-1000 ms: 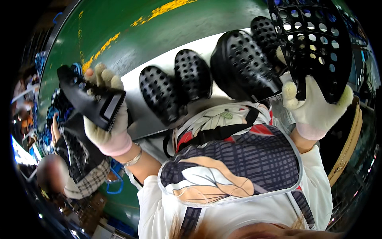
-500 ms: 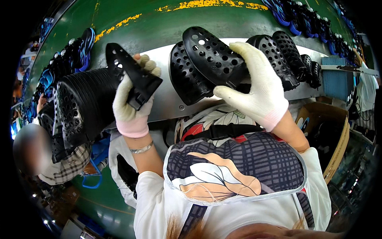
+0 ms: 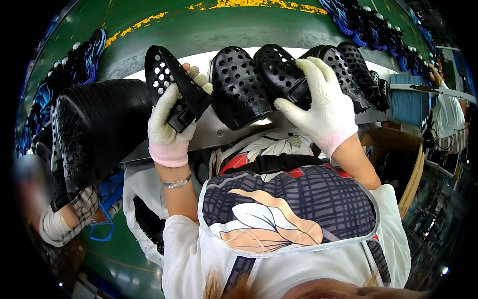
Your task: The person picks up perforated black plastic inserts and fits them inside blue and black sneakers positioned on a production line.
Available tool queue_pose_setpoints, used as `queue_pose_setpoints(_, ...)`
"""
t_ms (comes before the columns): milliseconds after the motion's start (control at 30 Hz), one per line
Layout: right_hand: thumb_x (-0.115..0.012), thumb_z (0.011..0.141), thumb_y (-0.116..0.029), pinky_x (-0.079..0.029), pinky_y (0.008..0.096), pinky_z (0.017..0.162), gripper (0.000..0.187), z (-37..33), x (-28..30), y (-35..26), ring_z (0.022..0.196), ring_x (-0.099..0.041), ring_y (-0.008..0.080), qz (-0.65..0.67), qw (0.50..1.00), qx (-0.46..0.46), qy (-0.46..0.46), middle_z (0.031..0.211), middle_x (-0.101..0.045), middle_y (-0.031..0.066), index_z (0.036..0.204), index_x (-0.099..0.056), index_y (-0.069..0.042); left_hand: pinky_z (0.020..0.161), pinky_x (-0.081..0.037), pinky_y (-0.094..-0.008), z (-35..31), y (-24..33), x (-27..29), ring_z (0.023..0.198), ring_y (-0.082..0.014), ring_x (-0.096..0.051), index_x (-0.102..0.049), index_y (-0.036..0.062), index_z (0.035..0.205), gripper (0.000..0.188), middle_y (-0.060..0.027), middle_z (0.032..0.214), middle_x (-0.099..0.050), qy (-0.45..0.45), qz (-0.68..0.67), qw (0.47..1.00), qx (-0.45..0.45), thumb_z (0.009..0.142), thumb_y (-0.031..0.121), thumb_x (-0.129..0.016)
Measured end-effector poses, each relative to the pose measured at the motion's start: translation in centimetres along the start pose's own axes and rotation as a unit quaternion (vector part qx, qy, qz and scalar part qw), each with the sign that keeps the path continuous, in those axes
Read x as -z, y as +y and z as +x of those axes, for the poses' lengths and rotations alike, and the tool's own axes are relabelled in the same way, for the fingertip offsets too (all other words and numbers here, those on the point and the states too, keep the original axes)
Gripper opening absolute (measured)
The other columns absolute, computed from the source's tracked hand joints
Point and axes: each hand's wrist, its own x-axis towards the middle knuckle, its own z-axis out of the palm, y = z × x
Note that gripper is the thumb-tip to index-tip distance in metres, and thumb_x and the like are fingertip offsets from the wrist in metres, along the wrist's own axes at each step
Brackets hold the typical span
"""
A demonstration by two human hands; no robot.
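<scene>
A tilted, black, perforated plastic shell (image 3: 174, 70) is sitting in the white-gloved left hand (image 3: 170, 122), gripped near the front edge of the pale metal counter (image 3: 211, 131). The white-gloved right hand (image 3: 326, 102) is holding another black perforated shell (image 3: 280, 70) by its rear end. Between them, a broader black perforated shell (image 3: 239, 84) is resting on the counter.

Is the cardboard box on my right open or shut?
Open: no lid or flap covers the cardboard box, and its dark interior shows between the walls.
</scene>
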Motion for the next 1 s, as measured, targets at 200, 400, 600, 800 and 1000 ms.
queue_pose_setpoints(200, -0.081, 0.066, -0.030, -0.050, 0.0389, 0.089, 0.071, 0.7, 2.1, -1.1, 0.110, -0.058, 0.0315, 0.092, 0.989, 0.056, 0.099, 0.125, -0.053, 0.0174, 0.124, -0.051, -0.003, 0.108, -0.037, -0.0481, -0.3, 0.6, -0.8, 0.124, -0.0360, -0.048, -0.036, -0.0076, 0.138, 0.050, -0.0238, 0.135, -0.047, 0.104, 0.068, 0.991, -0.041, 0.093, 0.009, -0.048)
queue_pose_setpoints(400, -0.074, 0.068, -0.055, -0.054, 0.0359, 0.057, 0.083, 0.5, 0.9, -3.6, 0.071, -0.068, 0.0287, 0.047, 0.986, 0.149, -0.064, 0.120, -0.051, 0.0155, 0.129, -0.045, -0.007, 0.102, -0.044, -0.0458, -0.5, 1.0, -1.6, 0.114, -0.0318, -0.057, -0.044, -0.0077, 0.132, 0.043, -0.0213, 0.123, -0.056, 0.051, 0.074, 0.994, -0.065, 0.095, 0.014, -0.050)
queue_pose_setpoints(600, -0.073, 0.071, -0.037, -0.047, 0.0329, 0.075, 0.057, 1.2, -0.6, -3.2, 0.092, -0.058, 0.0221, 0.025, 0.961, 0.274, -0.020, 0.119, -0.055, 0.0054, 0.118, -0.056, -0.008, 0.092, -0.051, -0.0438, -1.3, 1.4, -3.5, 0.106, -0.0326, -0.060, -0.043, -0.0054, 0.133, 0.041, -0.0232, 0.123, -0.055, 0.089, 0.307, 0.939, -0.125, 0.098, 0.018, -0.043)
queue_pose_setpoints(800, -0.078, 0.066, -0.020, -0.044, 0.0377, 0.098, 0.078, 1.7, 2.9, -1.5, 0.111, -0.057, 0.0306, 0.306, 0.937, 0.165, -0.020, 0.126, -0.057, 0.0170, 0.134, -0.045, 0.001, 0.071, -0.051, -0.0334, -0.3, -0.2, -9.1, 0.075, -0.0245, -0.062, -0.052, -0.0075, 0.117, 0.050, -0.0152, 0.095, -0.063, 0.095, 0.337, 0.936, 0.025, 0.098, 0.038, -0.043)
queue_pose_setpoints(1000, -0.078, 0.068, -0.009, -0.050, 0.0317, 0.084, 0.086, 1.2, 5.7, -1.4, 0.102, -0.059, 0.0225, 0.766, 0.586, 0.063, -0.256, 0.121, -0.054, 0.0167, 0.138, -0.030, 0.003, 0.075, -0.054, -0.0323, 1.5, -3.0, -14.0, 0.080, -0.0232, -0.066, -0.053, -0.0050, 0.118, 0.034, -0.0165, 0.102, -0.065, -0.065, 0.183, 0.914, 0.357, 0.092, 0.016, -0.058)
